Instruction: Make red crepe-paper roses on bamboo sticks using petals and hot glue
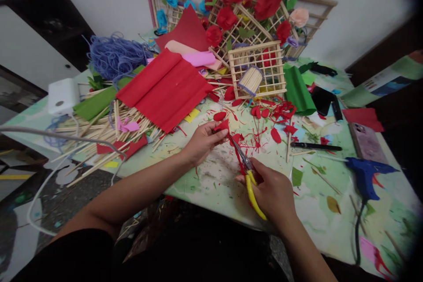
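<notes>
- Worktable (218, 185): green, paint-flecked surface against a white wall, littered with red paper offcuts and slivers.
- Left hand (203, 141): fingers pinched shut on a small red paper piece (222, 126), held just above the table near its middle.
- Right hand (272, 194): closed through the handles of the yellow-handled scissors (247, 172); blades point up and away towards the paper piece, tips at its lower edge.
- Cut red petals (264, 116): scattered loose beyond the hands, near a small stick crate (257, 69).
- Red crepe sheet (165, 88): lying folded on a heap of wooden sticks (109, 134), left of the hands.
- Blue glue gun (366, 175): on the table at right, cord trailing off the near edge; black pen (315, 146) just beyond it; phone (365, 142) near the right edge.
- Paper flowers on stick lattices (244, 4): propped at the wall; blue yarn bundle (114, 55) at left.
- Risks, as judged: blade tips sit close to the left fingertips, so a hurried snip could nick them; the thin paper piece could tear or fold between the blades if held slack; a sleeve or elbow could snag the glue gun cord and drag it off; loose petals could be swept to the floor.
- Writing and brands: none legible; the printed sheet at far right is too blurred to read.
</notes>
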`<state>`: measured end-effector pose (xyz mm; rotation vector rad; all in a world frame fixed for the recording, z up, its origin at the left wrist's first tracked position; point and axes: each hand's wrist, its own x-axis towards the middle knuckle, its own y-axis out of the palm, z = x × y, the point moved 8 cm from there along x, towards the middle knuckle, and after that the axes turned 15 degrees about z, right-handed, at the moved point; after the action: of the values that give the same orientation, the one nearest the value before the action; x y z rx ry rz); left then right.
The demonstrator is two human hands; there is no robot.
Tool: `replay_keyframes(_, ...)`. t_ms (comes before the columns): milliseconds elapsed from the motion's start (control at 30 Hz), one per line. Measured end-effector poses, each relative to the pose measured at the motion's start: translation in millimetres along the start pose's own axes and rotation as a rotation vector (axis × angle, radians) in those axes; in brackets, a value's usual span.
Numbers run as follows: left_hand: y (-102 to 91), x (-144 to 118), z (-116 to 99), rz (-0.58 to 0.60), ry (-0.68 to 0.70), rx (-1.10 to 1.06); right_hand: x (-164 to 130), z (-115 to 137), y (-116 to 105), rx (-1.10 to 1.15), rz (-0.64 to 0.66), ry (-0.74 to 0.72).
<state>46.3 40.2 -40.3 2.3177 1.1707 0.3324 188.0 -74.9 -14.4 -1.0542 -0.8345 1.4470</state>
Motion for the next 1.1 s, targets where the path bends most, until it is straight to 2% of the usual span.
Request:
replay_keyframes(133,-2.5,1.2,4.8,0.015,-0.012,0.01,1.9,-1.5,-0.7,0.015,0.036,0.008)
replay_keyframes(267,-5.9,2.0,5.2,-0.026,-0.024,-0.054,2.2,-11.9,-8.0,0.007,0.042,0.032)
replay_keyframes(500,-11.0,3.8,4.0,-0.066,-0.053,-0.132,2.2,-67.9,-40.9,-0.094,-0.06,0.272)
replay_keyframes(667,-16.2,5.5,1.4,-0.103,-0.047,-0.163,12.0,-107.8,-47.7,-0.206,0.001,0.425)
replay_keyframes(933,-22.4,10.1,-4.8,-0.153,-0.012,-0.189,24.1,-142.0,-39.8,-0.151,0.043,0.412)
replay_keyframes(1100,-28.4,12.5,-4.5,-0.174,0.007,-0.187,28.9,-149.0,-46.8,-0.237,0.148,0.327)
